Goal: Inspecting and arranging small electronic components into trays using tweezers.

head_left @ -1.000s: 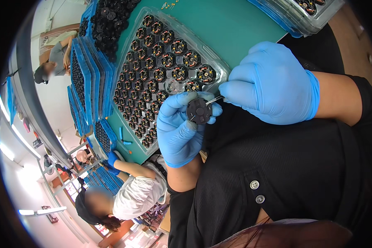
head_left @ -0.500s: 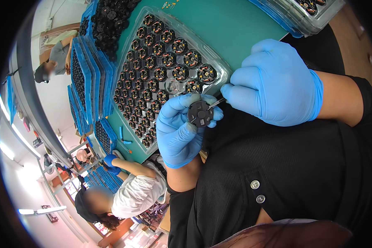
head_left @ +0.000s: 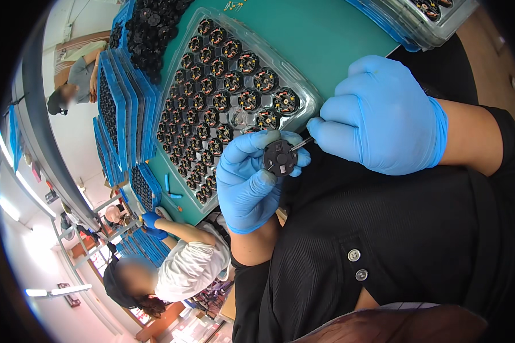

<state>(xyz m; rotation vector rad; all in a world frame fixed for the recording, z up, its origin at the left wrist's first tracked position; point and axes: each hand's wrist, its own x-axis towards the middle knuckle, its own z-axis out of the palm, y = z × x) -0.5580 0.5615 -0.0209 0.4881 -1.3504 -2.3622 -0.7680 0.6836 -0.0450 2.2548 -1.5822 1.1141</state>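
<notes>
My left hand (head_left: pixel 249 180), in a blue glove, pinches a round black plastic motor end cap (head_left: pixel 280 158) between thumb and fingers, its flat face with small slots turned up. My right hand (head_left: pixel 380 117), also gloved in blue, is closed around thin metal tweezers (head_left: pixel 301 144); most of their length is hidden in the fist. Their tip meets the cap's upper right edge. Just beyond my left hand lies a clear plastic tray (head_left: pixel 303 80) filled with rows of round black parts (head_left: pixel 249 99) that show copper, red and yellow bits. One pocket (head_left: pixel 238 118) near its corner holds no such part.
A heap of black parts (head_left: pixel 154 26) lies at the far left of the green table (head_left: pixel 309 28). Stacked blue trays (head_left: pixel 126 103) stand beside it. More trays (head_left: pixel 418 23) sit at the upper right. A co-worker in white (head_left: pixel 189 263) works at lower left; another person (head_left: pixel 80 80) is farther off.
The cap in my left hand has shifted slightly right and turned a little. The tweezers and my right hand have barely moved.
</notes>
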